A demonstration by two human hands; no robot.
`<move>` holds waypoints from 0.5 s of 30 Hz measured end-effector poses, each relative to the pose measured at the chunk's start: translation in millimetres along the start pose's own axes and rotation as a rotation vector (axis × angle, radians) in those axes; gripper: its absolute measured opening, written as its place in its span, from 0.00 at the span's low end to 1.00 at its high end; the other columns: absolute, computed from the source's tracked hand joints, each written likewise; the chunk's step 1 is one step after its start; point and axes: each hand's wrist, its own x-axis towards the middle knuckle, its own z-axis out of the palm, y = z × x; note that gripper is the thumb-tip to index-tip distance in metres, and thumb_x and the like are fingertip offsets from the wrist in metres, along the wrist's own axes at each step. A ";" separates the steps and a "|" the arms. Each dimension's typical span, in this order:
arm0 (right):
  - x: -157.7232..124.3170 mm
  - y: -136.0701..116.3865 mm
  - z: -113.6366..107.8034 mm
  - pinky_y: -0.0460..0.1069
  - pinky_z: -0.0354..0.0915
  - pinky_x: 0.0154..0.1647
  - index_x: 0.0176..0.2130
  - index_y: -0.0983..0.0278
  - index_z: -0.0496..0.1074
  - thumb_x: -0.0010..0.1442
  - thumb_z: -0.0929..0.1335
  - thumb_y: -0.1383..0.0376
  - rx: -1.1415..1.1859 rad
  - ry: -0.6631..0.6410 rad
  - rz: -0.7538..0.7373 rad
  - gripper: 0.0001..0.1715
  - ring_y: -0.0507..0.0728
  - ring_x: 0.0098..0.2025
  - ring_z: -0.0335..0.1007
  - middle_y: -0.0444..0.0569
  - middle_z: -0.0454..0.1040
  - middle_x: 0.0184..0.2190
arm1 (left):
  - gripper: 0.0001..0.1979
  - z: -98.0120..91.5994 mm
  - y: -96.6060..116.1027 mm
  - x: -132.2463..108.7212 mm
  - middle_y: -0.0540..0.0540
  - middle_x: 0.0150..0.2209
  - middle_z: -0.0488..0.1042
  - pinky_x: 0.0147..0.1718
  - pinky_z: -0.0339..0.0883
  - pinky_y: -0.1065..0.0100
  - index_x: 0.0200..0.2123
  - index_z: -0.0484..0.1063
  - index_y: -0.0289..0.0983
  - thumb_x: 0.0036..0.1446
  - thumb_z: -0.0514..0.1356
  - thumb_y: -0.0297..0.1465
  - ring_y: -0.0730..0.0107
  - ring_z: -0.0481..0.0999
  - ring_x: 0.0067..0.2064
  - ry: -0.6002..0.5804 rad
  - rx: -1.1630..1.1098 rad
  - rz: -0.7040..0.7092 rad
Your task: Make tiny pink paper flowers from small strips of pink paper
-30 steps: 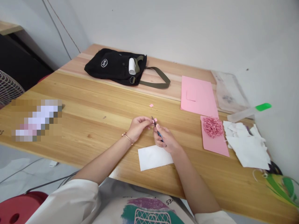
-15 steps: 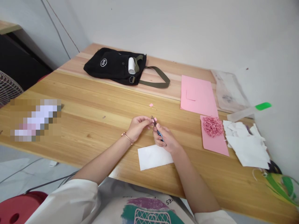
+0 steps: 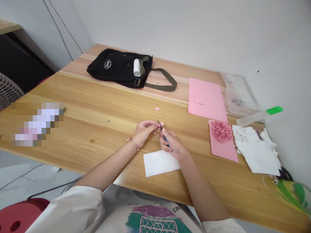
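My right hand [image 3: 170,141] is closed round the blue handles of a pair of scissors [image 3: 165,137], whose dark blades point up and away. A small piece of pink paper [image 3: 162,124] lies at the blades, pinched between the fingertips of my left hand [image 3: 146,131]. The blades look nearly closed across it. Just beyond, another small pink paper scrap [image 3: 157,109] rests on the table. A white sheet of paper [image 3: 159,164] lies below my right hand, which partly covers it.
On the wooden table [image 3: 97,110] lie a black bag [image 3: 116,67], pink sheets [image 3: 206,92], a pile of shredded pink paper [image 3: 221,131] on a pink sheet, white paper pieces [image 3: 259,155] and a green-ended clear strip [image 3: 257,117]. A blurred-out object [image 3: 40,123] sits left.
The scissor blades have come a little closer together at the pink paper. Both hands otherwise hold almost the same place.
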 end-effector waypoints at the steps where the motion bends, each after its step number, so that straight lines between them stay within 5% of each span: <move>1: -0.3 -0.2 0.2 0.40 0.37 0.08 0.25 0.63 0.56 0.53 0.63 0.51 -0.003 0.001 0.000 0.19 0.41 0.08 0.39 0.32 0.50 0.12 | 0.07 0.0 0.2 -0.1 0.47 0.25 0.75 0.25 0.61 0.74 0.20 0.72 0.32 0.39 0.64 0.31 0.78 0.68 0.24 0.000 0.000 -0.002; 15: 0.0 0.2 -0.9 0.40 0.37 0.08 0.25 0.63 0.56 0.54 0.62 0.51 -0.026 -0.003 -0.016 0.19 0.41 0.08 0.39 0.32 0.50 0.12 | 0.07 -1.0 -0.9 0.2 0.48 0.24 0.74 0.26 0.60 0.74 0.20 0.72 0.32 0.39 0.64 0.31 0.78 0.67 0.24 -0.017 0.004 0.012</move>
